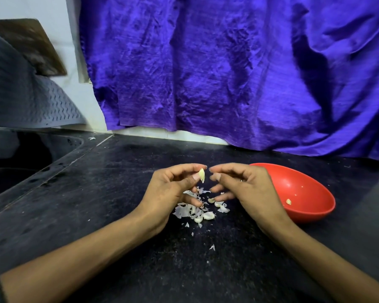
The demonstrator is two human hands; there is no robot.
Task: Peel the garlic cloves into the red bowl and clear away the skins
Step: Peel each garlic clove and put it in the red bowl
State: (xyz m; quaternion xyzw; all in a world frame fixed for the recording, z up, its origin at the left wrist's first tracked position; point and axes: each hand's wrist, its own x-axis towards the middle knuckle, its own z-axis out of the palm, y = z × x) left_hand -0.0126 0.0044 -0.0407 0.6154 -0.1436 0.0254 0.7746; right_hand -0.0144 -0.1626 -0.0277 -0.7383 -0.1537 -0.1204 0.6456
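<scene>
A pale, pointed peeled garlic clove [202, 174] was pinched between the thumb and fingertips of the left hand [175, 189], raised above a heap of papery white skins and unpeeled cloves [197, 209] on the dark stone counter [109, 193]. The right hand [243, 189] hovered just beside it, fingers loosely curled and holding nothing I could make out. The shiny red plastic bowl [304, 193], with one peeled piece inside, sat right of that hand.
</scene>
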